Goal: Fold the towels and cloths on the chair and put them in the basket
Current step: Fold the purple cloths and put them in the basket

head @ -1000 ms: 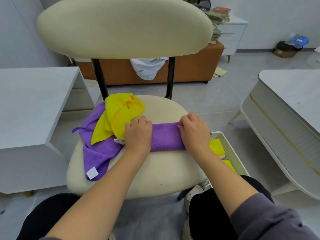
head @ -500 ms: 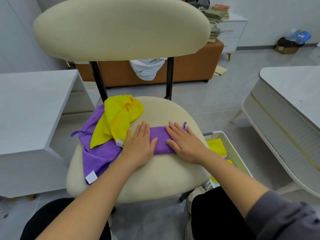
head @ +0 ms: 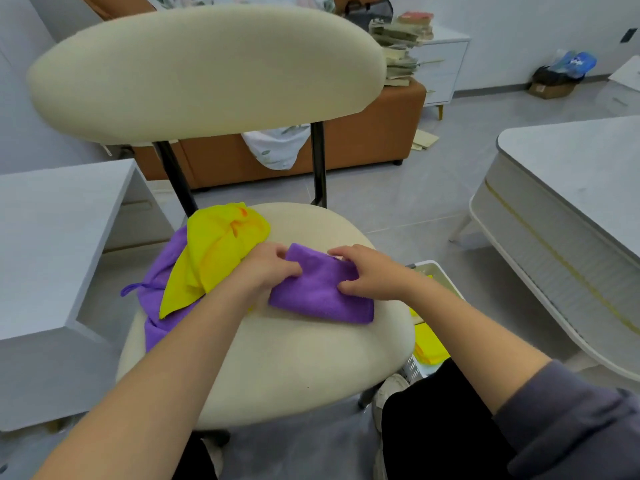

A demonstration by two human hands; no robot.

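Note:
A folded purple cloth (head: 320,292) lies on the cream chair seat (head: 298,362). My left hand (head: 270,268) pinches its left edge, and my right hand (head: 367,275) grips its right side with curled fingers. A crumpled yellow cloth (head: 214,251) sits at the seat's back left on top of a loose purple towel (head: 162,292). The white basket (head: 427,271) stands on the floor to the right of the chair, mostly hidden by my right arm, with yellow cloth (head: 427,344) inside it.
The chair's wide cream backrest (head: 207,71) rises in front. A white desk (head: 52,237) stands at the left and a white table (head: 568,209) at the right. An orange sofa (head: 363,133) and a drawer unit with stacked books (head: 401,39) are behind.
Both hands were pressing flat on the long purple strip. Now they have closed on it, and the strip is folded into a shorter, thicker packet that sits further right on the seat.

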